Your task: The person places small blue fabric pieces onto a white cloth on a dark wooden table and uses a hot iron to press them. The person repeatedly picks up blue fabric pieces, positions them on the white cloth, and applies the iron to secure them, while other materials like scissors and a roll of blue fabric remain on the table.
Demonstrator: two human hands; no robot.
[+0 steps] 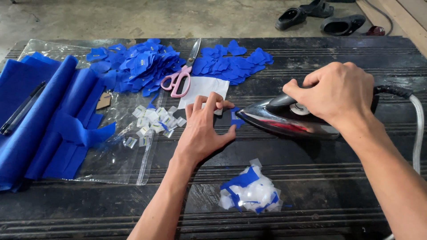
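While R hand (340, 95) grips the iron (289, 120) w/ fingers wrapped, L hand (202, 129) lies spread, fingertips on blue fabric piece (235, 119) touching iron's tip.

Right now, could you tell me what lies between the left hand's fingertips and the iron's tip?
In the head view, a small blue fabric piece lies between the left hand and the iron.

The person's bare left hand (202, 129) lies palm down with its fingers spread and stretched forward, fingertips ending just left of the pointed nose of the shiny chrome electric iron (284, 118). Its forearm runs up from the lower edge of the view, left of the iron. The bare right hand (340, 95) is curled over the top of the iron, knuckles up, fingers wrapped round its dark handle. Its forearm slants in from the lower right, behind the iron's heel.
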